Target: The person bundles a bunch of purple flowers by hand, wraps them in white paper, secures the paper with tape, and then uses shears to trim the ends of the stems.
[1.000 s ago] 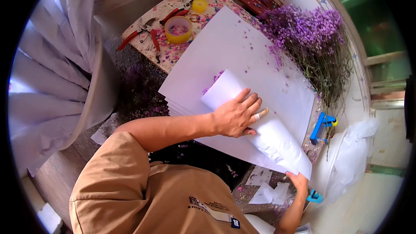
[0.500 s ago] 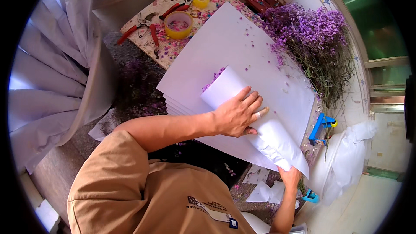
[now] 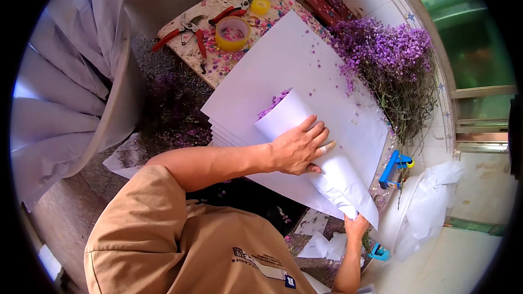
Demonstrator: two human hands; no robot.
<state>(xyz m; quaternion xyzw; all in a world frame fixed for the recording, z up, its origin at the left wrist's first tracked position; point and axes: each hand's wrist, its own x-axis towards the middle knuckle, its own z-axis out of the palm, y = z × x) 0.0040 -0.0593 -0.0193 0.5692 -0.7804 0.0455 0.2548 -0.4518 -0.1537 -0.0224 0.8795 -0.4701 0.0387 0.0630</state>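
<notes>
A bunch of small purple flowers peeks from the upper end of a white paper wrap, which is rolled round it into a cone. My left hand lies across the middle of this wrapped bouquet, its fingers curved over the roll and a whitish band round one finger. At the narrow lower end, my right hand grips the gathered paper; its fingers are partly hidden by the wrap. Beneath the bouquet lies a stack of large white paper sheets, with loose petals scattered on the top one.
Pruning shears, a wide yellow tape roll and a smaller one lie on the petal-strewn table. Loose purple flowers with long stems rest at the right, near a blue tape dispenser. A paper-lined bin stands left.
Both hands keep their hold on the wrapped bouquet. Its lower end and my right hand sit slightly farther left and lower in the picture, and the whole view has shifted a little.
</notes>
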